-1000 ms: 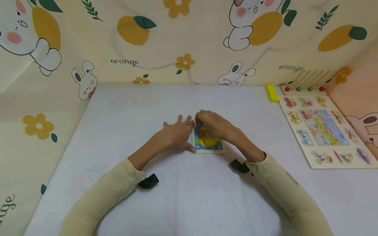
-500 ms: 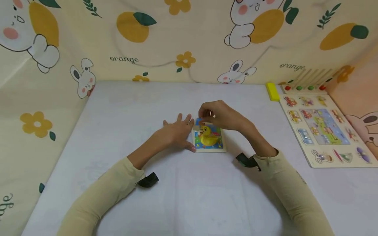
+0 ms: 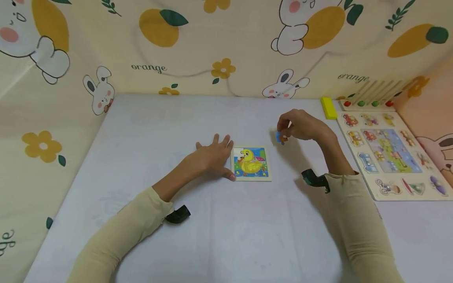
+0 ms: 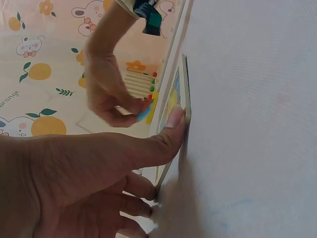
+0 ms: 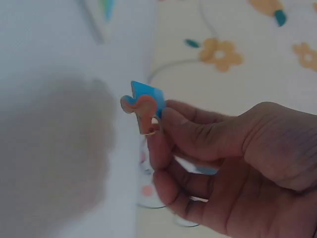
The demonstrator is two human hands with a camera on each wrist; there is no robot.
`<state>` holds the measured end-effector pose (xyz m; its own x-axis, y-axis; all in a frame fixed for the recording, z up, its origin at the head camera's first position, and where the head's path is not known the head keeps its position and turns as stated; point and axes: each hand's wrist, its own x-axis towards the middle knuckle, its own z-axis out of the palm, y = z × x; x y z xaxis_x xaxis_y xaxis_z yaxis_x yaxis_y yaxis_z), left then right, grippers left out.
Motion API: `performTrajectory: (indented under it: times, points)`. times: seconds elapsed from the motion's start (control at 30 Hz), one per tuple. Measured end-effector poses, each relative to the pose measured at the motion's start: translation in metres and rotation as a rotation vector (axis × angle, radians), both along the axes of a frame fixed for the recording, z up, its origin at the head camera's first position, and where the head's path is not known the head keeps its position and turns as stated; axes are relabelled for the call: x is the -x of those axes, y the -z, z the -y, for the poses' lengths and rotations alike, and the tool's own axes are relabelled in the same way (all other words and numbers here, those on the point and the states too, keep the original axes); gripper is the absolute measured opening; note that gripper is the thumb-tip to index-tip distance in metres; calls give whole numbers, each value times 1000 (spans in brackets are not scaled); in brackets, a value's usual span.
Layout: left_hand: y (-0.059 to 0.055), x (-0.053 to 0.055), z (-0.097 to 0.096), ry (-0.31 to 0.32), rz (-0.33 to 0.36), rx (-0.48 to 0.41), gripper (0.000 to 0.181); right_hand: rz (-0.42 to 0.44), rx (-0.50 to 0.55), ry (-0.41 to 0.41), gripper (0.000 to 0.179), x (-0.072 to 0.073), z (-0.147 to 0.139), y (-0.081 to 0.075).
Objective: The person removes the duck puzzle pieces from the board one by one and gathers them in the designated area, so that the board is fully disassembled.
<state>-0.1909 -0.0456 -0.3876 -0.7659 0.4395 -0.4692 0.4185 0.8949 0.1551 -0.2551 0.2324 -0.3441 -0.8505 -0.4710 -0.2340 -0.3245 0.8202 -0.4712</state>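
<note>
We hold one small puzzle piece (image 5: 159,99), blue with an orange patch, in the right hand (image 3: 303,125); the grip is narrow, thumb and forefinger pinching one side of it, so the knobbed end sticks out free; the piece is up off the white table (image 3: 226,224), right of and beyond the duck puzzle (image 3: 253,180). The puzzle lies flat, with a pale gap (image 3: 238,151) at its upper left corner, beside the duck's bill; our left hand (image 3: 211,159) is spread wide and grips nothing, its thumb resting on the puzzle's near left edge.

From here, we judge the slimness of that pinch to be the main risk; with so little of the piece between the fingers, a small twist could turn it or let it drop, and a thin piece lying flat would be awkward to lift again. If the piece were pressed in turned the wrong way, its knob would likely catch on a neighbour; forcing it could pop that neighbour up. The steadying thumb touches only one edge, so a sideways push could swivel the puzzle; the black wrist mount (image 3: 315,180) below the right sleeve could also brush the puzzle if the arm swung low across it.
</note>
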Motion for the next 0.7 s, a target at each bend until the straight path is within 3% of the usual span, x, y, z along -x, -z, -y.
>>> performTrajectory:
  times: [0.17, 0.37, 0.7]
  points:
    - [0, 1, 2, -2, -14, 5, 118, 56, -94, 21, 5, 8, -2, 14]
    - [3, -1, 0, -4, 4, 0, 118, 111, -142, 45, 7, 7, 1, 21]
    - [3, 0, -2, 6, -9, 12, 118, 57, -175, -12, 17, 5, 2, 17]
